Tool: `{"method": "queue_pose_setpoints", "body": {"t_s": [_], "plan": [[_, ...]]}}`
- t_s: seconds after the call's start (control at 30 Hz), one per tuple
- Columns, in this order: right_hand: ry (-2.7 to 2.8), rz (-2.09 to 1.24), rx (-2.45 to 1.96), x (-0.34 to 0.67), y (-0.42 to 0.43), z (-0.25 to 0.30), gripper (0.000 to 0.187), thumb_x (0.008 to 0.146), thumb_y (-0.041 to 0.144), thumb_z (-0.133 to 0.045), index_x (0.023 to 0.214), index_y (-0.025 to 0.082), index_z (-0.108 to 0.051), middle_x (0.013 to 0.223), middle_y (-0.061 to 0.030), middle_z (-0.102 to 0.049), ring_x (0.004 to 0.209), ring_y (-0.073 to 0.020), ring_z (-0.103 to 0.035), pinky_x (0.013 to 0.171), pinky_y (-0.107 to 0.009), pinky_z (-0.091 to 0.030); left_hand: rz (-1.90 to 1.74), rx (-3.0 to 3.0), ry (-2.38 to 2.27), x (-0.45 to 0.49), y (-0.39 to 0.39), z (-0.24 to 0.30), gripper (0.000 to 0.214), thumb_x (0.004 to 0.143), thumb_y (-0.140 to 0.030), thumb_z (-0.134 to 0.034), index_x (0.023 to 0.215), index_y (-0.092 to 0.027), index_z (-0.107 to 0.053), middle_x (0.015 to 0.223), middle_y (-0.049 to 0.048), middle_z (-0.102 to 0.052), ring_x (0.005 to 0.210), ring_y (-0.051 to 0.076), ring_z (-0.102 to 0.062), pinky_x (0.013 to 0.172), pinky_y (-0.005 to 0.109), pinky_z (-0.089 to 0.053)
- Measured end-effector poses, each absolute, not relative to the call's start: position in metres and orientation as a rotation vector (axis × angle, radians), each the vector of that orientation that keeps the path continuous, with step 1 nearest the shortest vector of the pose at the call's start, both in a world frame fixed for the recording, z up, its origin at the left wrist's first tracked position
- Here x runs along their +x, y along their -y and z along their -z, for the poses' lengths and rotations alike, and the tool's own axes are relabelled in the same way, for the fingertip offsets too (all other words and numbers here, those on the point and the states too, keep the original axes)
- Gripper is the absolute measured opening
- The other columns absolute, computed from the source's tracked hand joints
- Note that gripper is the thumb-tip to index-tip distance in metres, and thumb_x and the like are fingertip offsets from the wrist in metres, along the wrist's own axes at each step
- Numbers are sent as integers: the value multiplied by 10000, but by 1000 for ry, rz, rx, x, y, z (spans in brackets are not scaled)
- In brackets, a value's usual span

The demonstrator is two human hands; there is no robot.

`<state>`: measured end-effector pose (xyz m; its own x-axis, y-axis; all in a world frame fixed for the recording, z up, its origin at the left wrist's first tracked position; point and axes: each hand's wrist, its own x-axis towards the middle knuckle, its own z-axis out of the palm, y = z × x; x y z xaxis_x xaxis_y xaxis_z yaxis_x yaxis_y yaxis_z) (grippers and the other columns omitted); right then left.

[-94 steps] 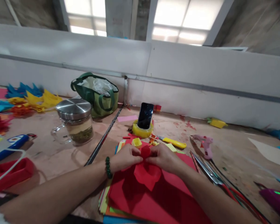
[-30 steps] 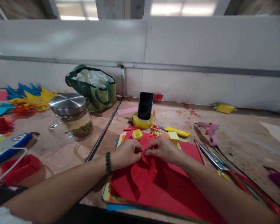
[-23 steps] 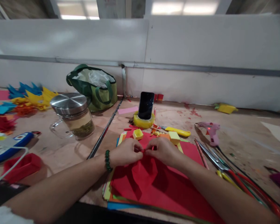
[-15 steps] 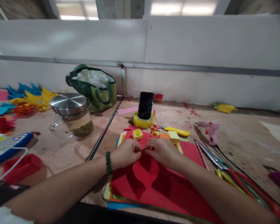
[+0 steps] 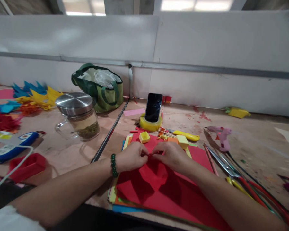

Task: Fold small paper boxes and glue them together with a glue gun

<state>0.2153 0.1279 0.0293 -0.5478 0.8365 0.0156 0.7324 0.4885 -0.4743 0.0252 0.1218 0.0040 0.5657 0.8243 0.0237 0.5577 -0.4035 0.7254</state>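
Note:
My left hand (image 5: 134,156), with a green bead bracelet (image 5: 114,165) at the wrist, is closed in a pinch. Facing it, my right hand (image 5: 170,156) pinches too, and the fingertips of both nearly meet. Between them shows a bit of red paper (image 5: 149,154); its shape is mostly hidden by the fingers and blends with the red sheet (image 5: 190,199) below. That sheet tops a stack of coloured paper. Just beyond the hands sit a small open yellow paper box (image 5: 144,137), a pale yellow paper cube (image 5: 182,141) and an orange paper piece (image 5: 172,140).
A phone (image 5: 153,107) leans upright in a yellow tape roll (image 5: 150,124). Right: a yellow cutter (image 5: 186,135), pink glue gun (image 5: 221,136) and scissors (image 5: 227,168). Left: a lidded glass mug (image 5: 85,126), green bag (image 5: 108,98), red paper box (image 5: 27,166) and white cable (image 5: 4,179).
The whole view has shifted slightly, so things appear a little further right. Both hands stay pinched together over the red sheet, with only a slight change in the fingers.

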Motion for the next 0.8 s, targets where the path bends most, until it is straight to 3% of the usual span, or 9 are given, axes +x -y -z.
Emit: {"method": "queue_pose_setpoints", "body": {"t_s": [0.2,0.4,0.57,0.8], "plan": [[2561,-638,-1278,216,-129,-32,110,824,209,-663,836,241,-767,827,0,-756,764,-169,-662,663,-250,-434,-488,2159,-1090,25,-119,-9,197,741,-85,-479,598,-132,-608,592,14,-604,581,118,-523,554,223,-340],[2578,-641,-1332,214,-127,-36,258,902,297,-581,721,201,-737,687,-4,-712,628,-137,-609,542,-224,-370,-497,2173,-1124,27,-115,-13,198,735,-77,-478,610,-137,-619,613,18,-614,577,118,-507,564,227,-343],[2571,-658,-1320,213,-128,-36,155,868,258,-628,805,220,-764,755,-5,-738,690,-145,-633,587,-225,-397,-487,2161,-1128,29,-113,-14,181,688,-56,-481,532,-141,-516,541,-11,-515,540,102,-451,537,225,-318],[2596,-602,-1309,213,-126,-37,131,854,234,-638,808,215,-759,801,-14,-751,738,-164,-655,640,-248,-425,-458,2147,-1116,28,-113,-15,184,693,-45,-465,539,-146,-469,551,-20,-492,553,99,-460,541,224,-317]]}}
